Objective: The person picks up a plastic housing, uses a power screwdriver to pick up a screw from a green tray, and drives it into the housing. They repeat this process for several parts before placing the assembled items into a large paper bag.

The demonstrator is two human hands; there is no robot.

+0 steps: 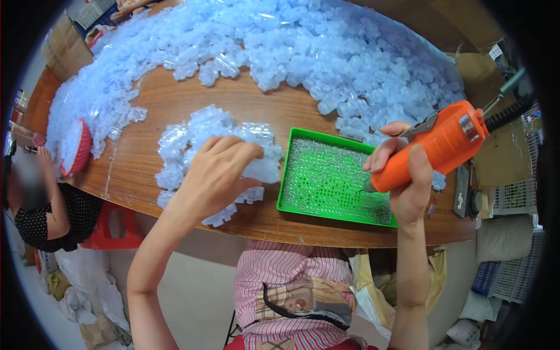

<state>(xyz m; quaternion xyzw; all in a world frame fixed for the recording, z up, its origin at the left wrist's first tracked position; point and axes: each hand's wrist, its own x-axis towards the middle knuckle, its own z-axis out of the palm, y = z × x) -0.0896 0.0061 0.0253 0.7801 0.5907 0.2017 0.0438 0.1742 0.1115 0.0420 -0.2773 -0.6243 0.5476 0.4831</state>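
Observation:
My right hand (pixel 408 175) is wrapped round an orange electric screwdriver (pixel 429 149), its thumb along the near side of the body. The driver's dark tip (pixel 367 185) points down-left over a green tray (pixel 286 192) with a perforated base. Small silvery screws (pixel 326 160) lie spread in the tray. To the left, my left hand (pixel 219 169) hovers over or touches a small heap of clear plastic parts (pixel 207 123), fingers bent and thumb apart from them. Nothing shows between them, though the fingertips partly overlap the parts.
A large mound of clear bluish plastic pieces (pixel 262 35) curves along the table's far side. At the left edge stands a red basket (pixel 81 149), near a person in a dotted top (pixel 55 219) and a red stool (pixel 114 227). A dark handheld object (pixel 461 191) lies at the right.

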